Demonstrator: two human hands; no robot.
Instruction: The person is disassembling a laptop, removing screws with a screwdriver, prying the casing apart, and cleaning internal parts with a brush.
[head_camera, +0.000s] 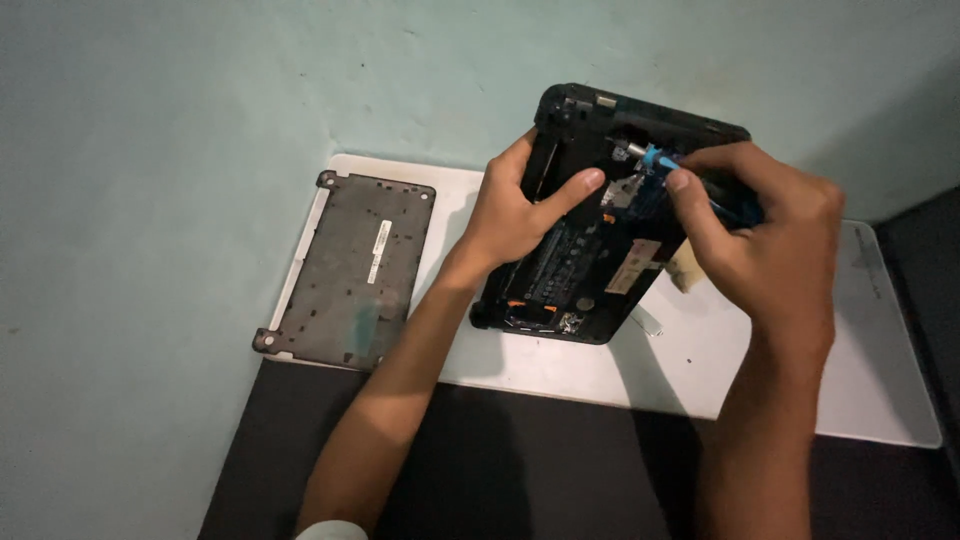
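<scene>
An opened black laptop base (580, 270) lies bottom-up on a white mat (700, 370), its battery and boards showing. My left hand (515, 210) grips its left edge, with the index finger stretched across the inside. My right hand (770, 235) is closed around a blue-handled screwdriver (662, 162). The tool's metal tip points at the upper inner part of the laptop, near the hinge.
The removed dark grey bottom cover (350, 270) lies to the left, half on the mat. A dark table surface (520, 460) runs along the near side. A pale green wall (200, 100) stands right behind and to the left.
</scene>
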